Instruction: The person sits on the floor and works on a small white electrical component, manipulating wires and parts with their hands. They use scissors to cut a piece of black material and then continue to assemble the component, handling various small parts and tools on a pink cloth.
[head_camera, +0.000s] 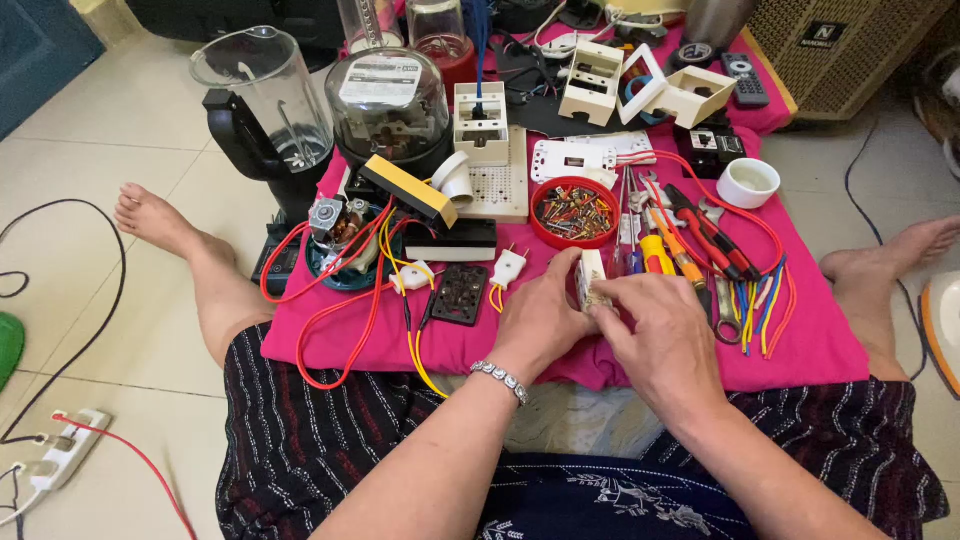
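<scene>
A small white switch (592, 280) is gripped between both hands over the pink cloth (820, 345) — the left hand (540, 320) closed on its near side, the right hand (660, 330) pinching it from the right. Just beyond, a red bowl (574, 212) of screws is set; farther back — a blender jar (262, 95).

Centre of the bright pink cloth (820, 345) sits a round red bowl of mixed screws (574, 211). Left of it, a glass-domed electricity meter (388, 105); farther left, a clear blender jug (265, 95); right, a small white cup (749, 182).
</scene>
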